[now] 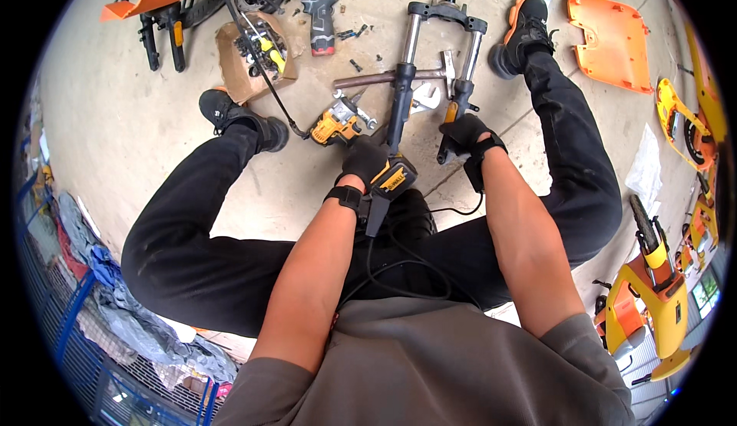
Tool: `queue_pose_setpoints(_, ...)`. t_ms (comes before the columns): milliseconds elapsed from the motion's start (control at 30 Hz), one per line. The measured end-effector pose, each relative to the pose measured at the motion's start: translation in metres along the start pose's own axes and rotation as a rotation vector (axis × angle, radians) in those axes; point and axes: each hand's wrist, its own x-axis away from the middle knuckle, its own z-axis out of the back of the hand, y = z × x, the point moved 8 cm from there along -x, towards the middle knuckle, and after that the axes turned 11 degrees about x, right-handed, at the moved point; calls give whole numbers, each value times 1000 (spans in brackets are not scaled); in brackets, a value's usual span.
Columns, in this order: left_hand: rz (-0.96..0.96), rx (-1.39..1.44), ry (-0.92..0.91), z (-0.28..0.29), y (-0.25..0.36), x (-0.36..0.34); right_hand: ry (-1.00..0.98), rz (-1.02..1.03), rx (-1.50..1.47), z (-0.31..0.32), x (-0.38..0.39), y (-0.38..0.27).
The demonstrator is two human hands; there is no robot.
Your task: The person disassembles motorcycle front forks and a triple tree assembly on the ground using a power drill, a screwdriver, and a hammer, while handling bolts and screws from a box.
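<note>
Head view: worker seated on the concrete floor (491,173), legs spread, fork between them.
Fork (402,100): lies in front of the worker, mid-floor, lower ends nearest, top tube running toward the floor's far edge; whatever the tube meets up there, can't see.
Left hand (364,159): black glove, fingers wrapped round the handle of the yellow drill (336,124).
Right hand (464,133): gloved too, fingers curled round the lower end of the fork's right leg.
Fork, done: both legs sit in the top clamp (447,16); looks mid-job.
Fork, remaining: no wheel between the legs; drill head is apart from the fork, so no drilling on it right now, I'd say. Bolt tightness can't be told from here.
Hammer (364,80): handle passes under the left leg.
Wrench (425,97): between the legs.
Floor, far left: cardboard box (229,64) of small parts.
Floor, far middle: grey drill (320,11), loose screws (356,65) near.
Floor, far right: orange panel (610,46).
</note>
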Motion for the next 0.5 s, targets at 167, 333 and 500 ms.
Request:
queue_pose_setpoints(167, 48, 54, 65, 1, -42, -24, -7, 212, -370, 5, 17, -68)
queue_pose_setpoints(333, -232, -90, 160, 25, -20, -19, 99, 330, -128, -12, -6, -88)
queue_pose_setpoints(500, -506, -452, 218, 37, 34, 4, 223, 357, -51, -27, -36, -71)
